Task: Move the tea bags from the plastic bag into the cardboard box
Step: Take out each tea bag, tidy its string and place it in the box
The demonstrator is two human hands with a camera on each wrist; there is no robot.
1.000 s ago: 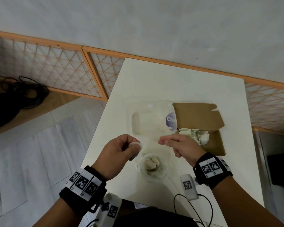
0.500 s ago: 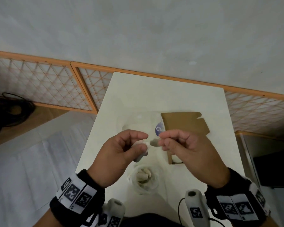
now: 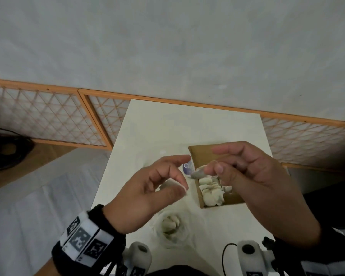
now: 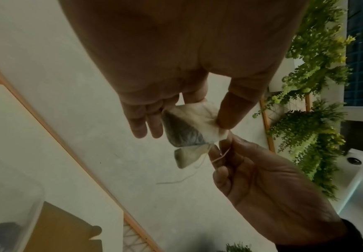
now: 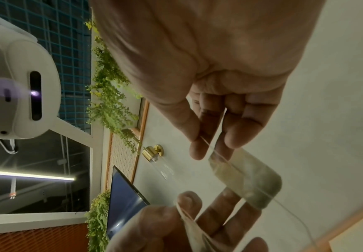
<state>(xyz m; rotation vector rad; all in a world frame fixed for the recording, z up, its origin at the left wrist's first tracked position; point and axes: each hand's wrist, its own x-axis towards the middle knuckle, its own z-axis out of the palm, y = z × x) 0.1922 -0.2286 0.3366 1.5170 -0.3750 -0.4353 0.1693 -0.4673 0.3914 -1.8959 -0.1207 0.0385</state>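
Above the white table [image 3: 167, 126], my left hand [image 3: 183, 189] pinches a pale tea bag [image 4: 189, 126] between thumb and fingers. My right hand [image 3: 209, 168] pinches a second tea bag [image 3: 197, 173] by its edge and string, over the open brown cardboard box [image 3: 205, 156]. The two bags hang close together in the left wrist view. Several tea bags [image 3: 211, 191] lie in the box. Near the front edge, the clear plastic bag [image 3: 170, 229] stands open with a few tea bags in it.
A clear plastic tub with a blue label [image 3: 187, 166] sits just left of the box, partly behind my hands. A lattice fence [image 3: 48, 120] runs behind the table. Black cable [image 3: 6, 148] lies coiled on the floor at far left.
My hands met over the table, the right pinched a tea bag off the left, and they have drawn apart. The right hand has moved over the box. The view tilted up.
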